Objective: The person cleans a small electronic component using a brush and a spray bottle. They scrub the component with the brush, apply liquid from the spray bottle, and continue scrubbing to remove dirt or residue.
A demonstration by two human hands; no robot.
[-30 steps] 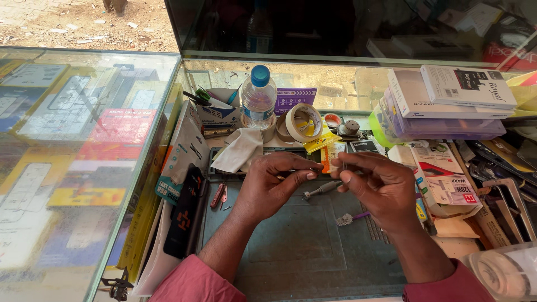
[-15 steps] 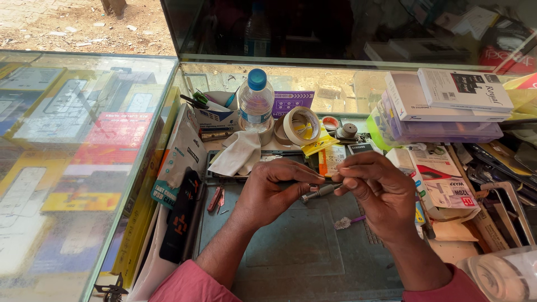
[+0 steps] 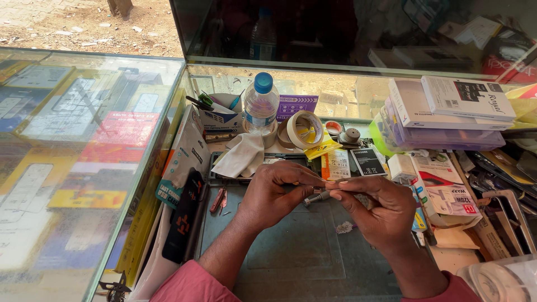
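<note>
A small silvery metal tool (image 3: 316, 196) is pinched between the fingertips of the left hand (image 3: 275, 193) and the right hand (image 3: 376, 210), held steady above the grey-green work mat (image 3: 291, 251), seemingly for fine handling.

- A clear water bottle (image 3: 260, 106) with a blue cap stands at the back of the cluttered tabletop (image 3: 296, 257).
- A roll of pale tape (image 3: 302, 130) sits just right of it; a white cloth (image 3: 241, 156) lies in front.
- 2 flat boxes (image 3: 447, 103) are stacked at right.
- A glass display case (image 3: 84, 145) fills the left.
</note>
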